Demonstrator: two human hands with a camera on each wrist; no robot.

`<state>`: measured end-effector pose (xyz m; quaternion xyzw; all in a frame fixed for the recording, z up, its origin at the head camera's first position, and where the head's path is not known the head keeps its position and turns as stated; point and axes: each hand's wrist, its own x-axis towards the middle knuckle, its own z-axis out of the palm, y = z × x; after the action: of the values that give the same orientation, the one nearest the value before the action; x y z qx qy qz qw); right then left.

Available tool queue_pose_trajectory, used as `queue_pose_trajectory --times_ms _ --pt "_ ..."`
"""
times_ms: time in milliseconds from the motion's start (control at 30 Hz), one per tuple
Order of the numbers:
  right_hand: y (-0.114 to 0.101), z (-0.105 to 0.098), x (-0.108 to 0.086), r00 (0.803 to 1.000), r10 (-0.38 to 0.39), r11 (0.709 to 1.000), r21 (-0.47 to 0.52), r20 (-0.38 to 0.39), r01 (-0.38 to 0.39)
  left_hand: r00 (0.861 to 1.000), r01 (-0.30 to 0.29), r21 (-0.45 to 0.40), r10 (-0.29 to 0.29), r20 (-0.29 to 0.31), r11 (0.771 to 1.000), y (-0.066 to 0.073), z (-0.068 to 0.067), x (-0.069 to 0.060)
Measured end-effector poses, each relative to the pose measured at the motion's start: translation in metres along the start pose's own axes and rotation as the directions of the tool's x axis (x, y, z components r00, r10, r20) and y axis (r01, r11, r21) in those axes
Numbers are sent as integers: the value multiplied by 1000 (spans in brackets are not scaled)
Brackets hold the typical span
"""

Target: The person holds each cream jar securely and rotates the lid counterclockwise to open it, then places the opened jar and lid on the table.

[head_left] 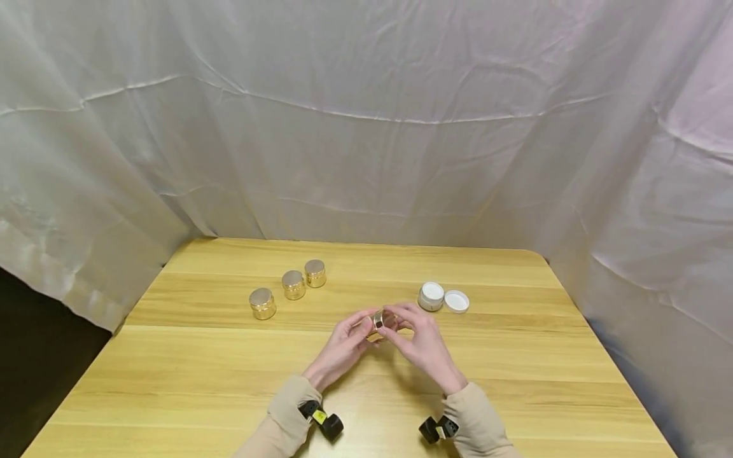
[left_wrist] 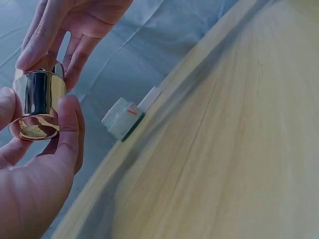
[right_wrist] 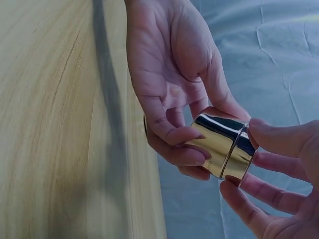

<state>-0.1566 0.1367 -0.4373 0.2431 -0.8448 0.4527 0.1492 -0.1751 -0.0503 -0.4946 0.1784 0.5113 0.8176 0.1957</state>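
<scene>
A shiny gold jar [head_left: 378, 320] is held between both hands above the table, tilted on its side. My left hand [head_left: 342, 348] grips one end of it, with thumb and fingers curled round the gold wall. The right hand [head_left: 422, 337] pinches the other end with thumb and fingertips. In the right wrist view a seam runs round the gold jar [right_wrist: 217, 142], near the right fingertips. Fingers hide part of the gold jar [left_wrist: 42, 94] in the left wrist view. Whether its two parts are apart cannot be told.
Three gold jars with flat lids stand at the back left: a nearer one [head_left: 263, 304], a middle one [head_left: 294, 285] and a farther one [head_left: 315, 273]. Right of the hands stands a pale jar [head_left: 431, 298], a white lid [head_left: 457, 301] beside it. Curtains [head_left: 366, 159] surround the wooden table [head_left: 189, 375].
</scene>
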Motion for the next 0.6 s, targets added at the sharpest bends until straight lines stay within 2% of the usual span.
queue_pose_trajectory --times_ms 133,300,467,600 --pt "1 0 1 998 -67 997 -46 12 67 1000 2 9 -2 16 1000 1 0 1" --pt "2 1 1 986 -169 977 -127 12 169 1000 6 4 -7 28 1000 1 0 1" --pt "3 3 -1 977 -213 956 -201 21 213 999 -4 -39 5 47 999 0 0 0" --pt "2 2 -2 975 -218 946 -236 40 221 999 -6 -68 9 47 998 1 1 -1"
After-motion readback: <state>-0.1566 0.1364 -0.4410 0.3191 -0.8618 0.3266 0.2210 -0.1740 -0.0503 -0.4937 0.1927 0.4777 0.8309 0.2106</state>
